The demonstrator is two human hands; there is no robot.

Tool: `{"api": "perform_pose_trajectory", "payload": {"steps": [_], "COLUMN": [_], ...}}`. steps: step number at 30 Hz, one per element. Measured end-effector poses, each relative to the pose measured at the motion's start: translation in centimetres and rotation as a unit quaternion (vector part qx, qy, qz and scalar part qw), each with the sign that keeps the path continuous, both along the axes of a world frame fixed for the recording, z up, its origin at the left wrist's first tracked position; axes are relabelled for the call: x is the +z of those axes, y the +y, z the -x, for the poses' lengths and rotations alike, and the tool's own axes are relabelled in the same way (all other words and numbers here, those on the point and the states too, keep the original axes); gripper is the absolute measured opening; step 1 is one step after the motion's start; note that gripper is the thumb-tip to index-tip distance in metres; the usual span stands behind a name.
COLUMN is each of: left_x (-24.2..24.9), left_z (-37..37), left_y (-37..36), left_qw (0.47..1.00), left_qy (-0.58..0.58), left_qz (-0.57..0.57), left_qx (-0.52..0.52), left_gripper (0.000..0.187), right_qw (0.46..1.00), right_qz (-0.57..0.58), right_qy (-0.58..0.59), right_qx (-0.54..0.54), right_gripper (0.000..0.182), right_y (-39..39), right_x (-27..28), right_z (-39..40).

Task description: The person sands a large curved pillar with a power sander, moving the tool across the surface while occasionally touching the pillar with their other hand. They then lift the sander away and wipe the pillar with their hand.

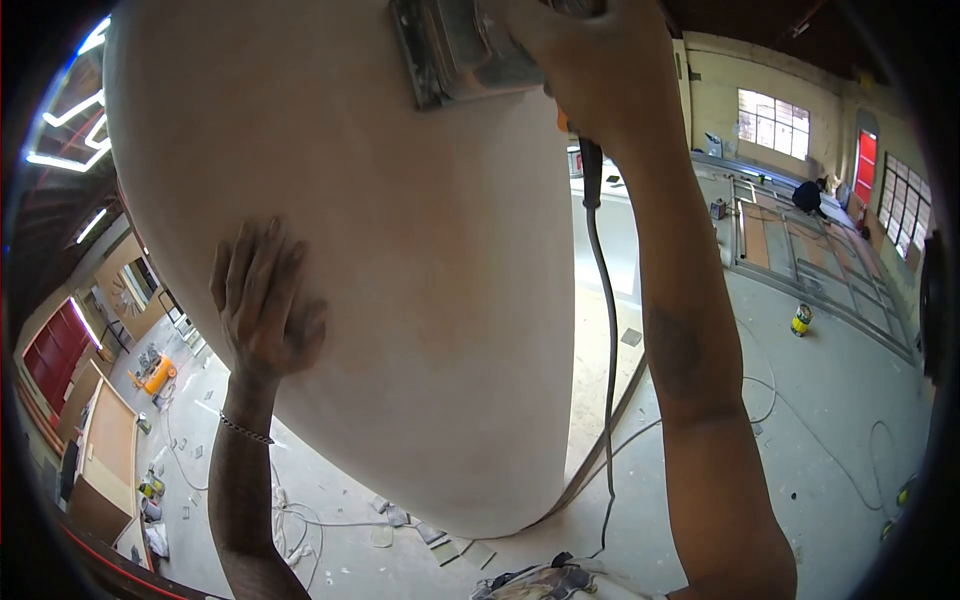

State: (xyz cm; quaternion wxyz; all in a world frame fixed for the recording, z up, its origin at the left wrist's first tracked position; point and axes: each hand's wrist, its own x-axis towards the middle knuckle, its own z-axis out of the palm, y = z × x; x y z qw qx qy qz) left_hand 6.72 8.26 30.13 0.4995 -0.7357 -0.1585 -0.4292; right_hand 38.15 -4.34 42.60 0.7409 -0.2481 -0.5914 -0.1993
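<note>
A large, smooth, pale curved panel (pixel 430 300) with a rounded lower end fills the middle of the view, brownish in patches. My left hand (pixel 262 295) lies flat on its left side with the fingers stretched out, holding nothing. Up at the top edge, my right hand (pixel 590 60) grips an electric sander (pixel 465 50), whose dusty rectangular pad rests against the panel's surface. The sander's upper part is cut off by the frame, and the fingers are partly hidden. From its rear a dark power cord (pixel 603 270) hangs beside my right forearm.
Cables and scattered sanding sheets (pixel 445 550) lie on the dusty floor. A yellow-labelled can (pixel 801 320) stands at the right, near metal frames (pixel 800 245) and a crouching person (pixel 808 196). To the left are an orange compressor (pixel 155 375) and a wooden cabinet (pixel 105 440).
</note>
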Motion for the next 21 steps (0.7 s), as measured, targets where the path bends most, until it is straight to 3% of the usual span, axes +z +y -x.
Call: {"api": "perform_pose_trajectory", "payload": {"steps": [6,9,12,17,21], "left_x": [0.0,-0.1,-0.1,0.1,0.0], "left_z": [-0.1,0.0,-0.1,-0.3,-0.1], "left_y": [-0.1,0.4,0.4,0.3,0.2], "left_qw": [1.0,1.0,1.0,1.0,1.0], "left_qy": [0.001,-0.013,-0.019,-0.011,0.0], "left_qz": [0.005,0.005,0.007,0.001,-0.002], "left_qx": [-0.004,-0.013,-0.011,-0.016,-0.011], "left_gripper": [0.053,0.057,0.059,0.056,0.052], "right_qw": [0.995,0.996,0.998,0.991,0.99], "right_qz": [0.092,0.026,-0.037,0.045,0.06], "right_qy": [0.018,0.023,-0.008,0.023,0.03], "right_qx": [-0.016,-0.082,-0.053,-0.127,-0.126], "right_gripper": [0.048,0.046,0.048,0.066,0.069], "right_y": [-3.2,-1.8,1.1,1.0,-0.2], "right_x": [2.2,1.4,-1.8,-10.2,-16.8], "right_z": [1.0,1.5,-0.1,-0.8,0.5]}}
